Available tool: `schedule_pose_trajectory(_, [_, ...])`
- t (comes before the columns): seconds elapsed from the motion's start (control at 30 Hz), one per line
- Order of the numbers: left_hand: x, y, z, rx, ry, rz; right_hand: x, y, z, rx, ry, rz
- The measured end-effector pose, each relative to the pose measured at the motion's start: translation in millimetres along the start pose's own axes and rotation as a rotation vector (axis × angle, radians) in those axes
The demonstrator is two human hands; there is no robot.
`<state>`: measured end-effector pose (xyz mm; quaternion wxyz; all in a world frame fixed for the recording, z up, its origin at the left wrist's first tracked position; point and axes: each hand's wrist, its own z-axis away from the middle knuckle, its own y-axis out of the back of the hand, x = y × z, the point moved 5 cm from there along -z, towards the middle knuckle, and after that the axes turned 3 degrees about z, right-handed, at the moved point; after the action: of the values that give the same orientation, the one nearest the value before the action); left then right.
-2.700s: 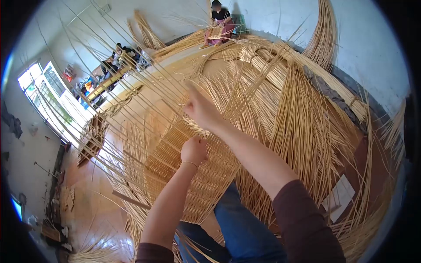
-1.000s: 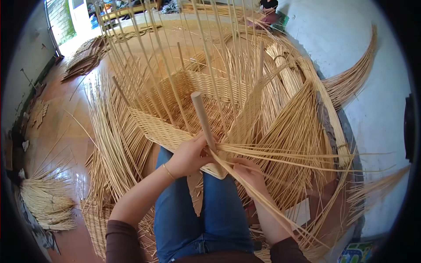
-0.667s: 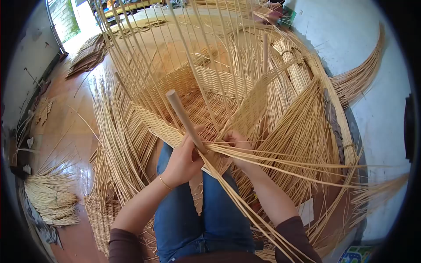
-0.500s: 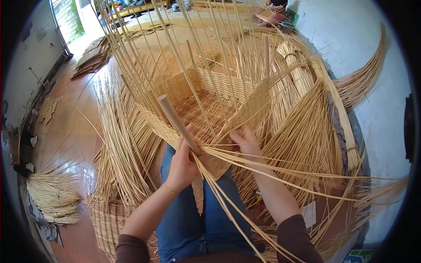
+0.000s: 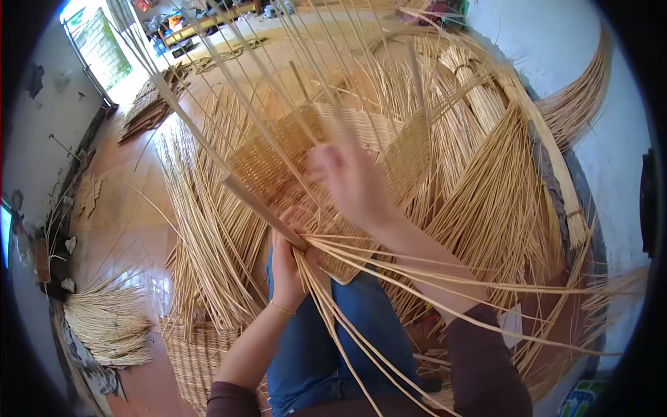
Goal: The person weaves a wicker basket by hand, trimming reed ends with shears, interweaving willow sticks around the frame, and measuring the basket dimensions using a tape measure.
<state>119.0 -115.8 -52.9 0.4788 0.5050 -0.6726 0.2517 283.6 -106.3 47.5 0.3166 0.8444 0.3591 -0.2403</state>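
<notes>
A half-woven wicker basket (image 5: 267, 149) rests on my lap, tilted, with tall thin stakes (image 5: 260, 125) rising from its walls. At its near corner stands a thick wooden post (image 5: 257, 205). My left hand (image 5: 285, 267) is closed around the base of this post and the basket's corner, some fingertips showing inside the wall. Several long weaving rods (image 5: 445, 274) fan out from there, to the right and down past my knees. Over the basket's inside hangs my right hand (image 5: 351, 184), raised among the stakes. Motion smears its fingers, so their grip cannot be made out.
Loose rods lie in heaps left (image 5: 205, 229) and right (image 5: 486, 187) of the basket. A short bundle (image 5: 108, 320) sits at far left, near the wall. A woven panel (image 5: 191, 361) lies by my left leg. Bundled rods (image 5: 577, 104) lean on the right wall.
My right hand has left the right wall's lower edge and moved up and left over the basket. The near corner post leans further left. My left hand keeps its hold there.
</notes>
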Motion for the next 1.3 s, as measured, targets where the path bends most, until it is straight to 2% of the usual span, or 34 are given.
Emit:
schedule_pose_trajectory(0.07, [2,-1,0,0.008,0.101,0.168,35,29,42,0.221,-0.234,0.015])
schedule_pose_trajectory(0.13, [4,2,-3,-0.021,-0.034,-0.023,63,47,80,0.335,-0.461,-0.235])
schedule_pose_trajectory(0.2, [7,2,-3,-0.031,-0.060,-0.053,85,47,110,0.248,-0.333,0.017])
schedule_pose_trajectory(0.23, [4,2,-5,-0.028,-0.085,-0.036,59,45,112,0.072,-0.476,0.173])
schedule_pose_trajectory(0.3, [-10,4,-4,-0.033,0.045,0.143,7,28,94,-0.017,0.174,0.455])
schedule_pose_trajectory(0.37, [-8,12,-4,-0.050,0.162,0.267,-26,10,84,-0.152,0.236,0.537])
schedule_pose_trajectory(0.43, [-2,28,-1,-0.044,0.134,0.123,-19,-12,86,-0.241,0.309,0.607])
schedule_pose_trajectory(0.47, [-27,38,-1,0.115,0.424,0.671,-18,-19,87,-0.306,0.334,0.647])
schedule_pose_trajectory(0.53, [-15,49,6,0.011,0.363,0.440,-27,-23,90,-0.320,0.393,0.649])
schedule_pose_trajectory(0.57, [-33,57,6,0.049,0.463,0.566,-31,-26,92,-0.329,0.385,0.682])
schedule_pose_trajectory(0.67, [-22,59,23,0.013,0.459,0.592,-31,-38,117,-0.270,0.328,0.668])
schedule_pose_trajectory(0.73, [-35,69,33,0.020,0.495,0.721,-33,-47,129,-0.245,0.312,0.688])
schedule_pose_trajectory(0.8, [4,76,32,-0.047,-0.122,-0.440,-35,-51,131,-0.234,0.304,0.656])
schedule_pose_trajectory(0.83, [6,81,34,-0.012,-0.161,-0.552,-37,-52,130,-0.227,0.292,0.624])
schedule_pose_trajectory(0.87, [11,88,36,0.000,-0.168,-0.556,-38,-52,130,-0.284,0.270,0.615])
schedule_pose_trajectory(0.93, [14,100,33,-0.168,0.109,-0.682,-37,-55,134,-0.277,0.302,0.637])
schedule_pose_trajectory(0.97, [31,111,27,-0.268,0.080,-0.880,-36,-57,135,-0.274,0.317,0.660])
schedule_pose_trajectory(1.07, [105,107,0,-0.084,-0.069,-0.662,-40,-58,135,-0.308,0.270,0.548])
schedule_pose_trajectory(1.13, [113,71,-21,-0.222,0.022,-0.513,-44,-58,135,-0.322,0.268,0.536])
schedule_pose_trajectory(1.2, [87,43,-45,-0.513,0.164,-0.865,-44,-63,138,-0.365,0.238,0.487])
schedule_pose_trajectory(1.27, [47,20,-58,-0.700,0.083,-0.931,-45,-51,141,-0.271,0.286,0.473])
schedule_pose_trajectory(1.3, [38,13,-65,-0.704,0.077,-0.937,-35,-42,146,-0.258,0.135,0.406])
